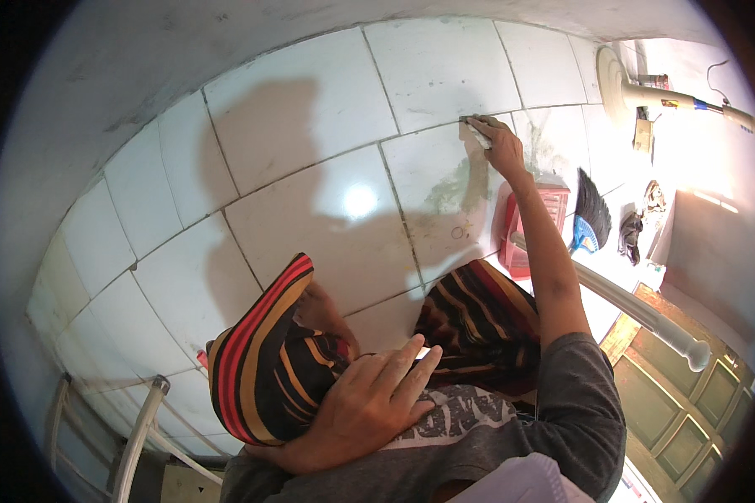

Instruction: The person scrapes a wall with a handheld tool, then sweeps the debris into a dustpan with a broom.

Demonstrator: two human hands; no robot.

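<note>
White floor tiles [310, 230] with dark joints spread in front of me. My right hand [505, 149] reaches out to a tile joint at the far right of centre, its fingers bent and pressed down at the floor. Something small and pale shows at these fingers, too little to name. Just below this hand, a greenish-grey smear [450, 191] stains the tile, and another dirty patch lies to its right. My left hand [376, 392] rests palm down near my lap, fingers stretched out and holding nothing, beside the striped cloth [264, 356] over my legs.
A red dustpan [535, 201] lies close by my right forearm, partly hidden. Beyond it are a broom [592, 214] with black bristles and a pale standing fan [617, 88]. A panelled wooden door [675, 411] is at the lower right, a metal frame [138, 432] at the lower left.
</note>
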